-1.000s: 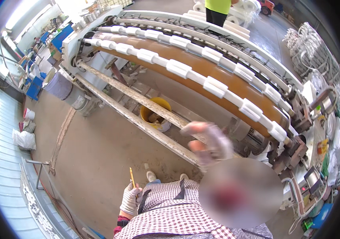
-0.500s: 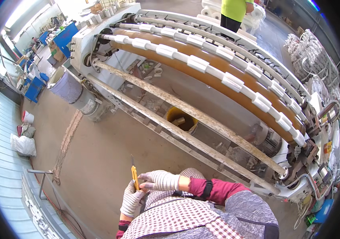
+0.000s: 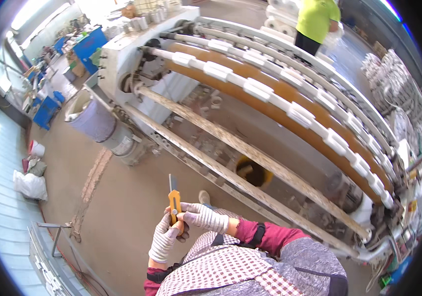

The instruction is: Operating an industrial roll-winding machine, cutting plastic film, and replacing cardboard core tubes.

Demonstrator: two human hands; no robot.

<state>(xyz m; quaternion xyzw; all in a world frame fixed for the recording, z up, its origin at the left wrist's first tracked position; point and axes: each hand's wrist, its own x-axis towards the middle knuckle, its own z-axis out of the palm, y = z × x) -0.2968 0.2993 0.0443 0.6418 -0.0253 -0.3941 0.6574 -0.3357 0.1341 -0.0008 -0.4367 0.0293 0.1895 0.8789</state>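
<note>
A yellow utility knife (image 3: 174, 201) points upward in front of my body, its grey blade extended from the top. My left hand (image 3: 163, 239), in a white and grey striped glove, is closed around the lower part of the handle. From the right side, my right hand (image 3: 202, 217), gloved the same way, has its fingers closed on the handle near the round knob. Parts of the handle are hidden behind the fingers of both hands.
Ahead stands a long machine with white sleeves (image 3: 300, 116) on its bars and two worn rollers (image 3: 211, 126) nearer me. Below them is a yellow bucket (image 3: 250, 172). A lilac bin (image 3: 92, 121) stands at left. A person in a bright yellow shirt (image 3: 317, 22) is behind the machine.
The knife has turned so its broad side faces me, and the blade shows longer. My right hand's fingers are now on the handle by the knob. The view has shifted, and the machine sits farther right.
</note>
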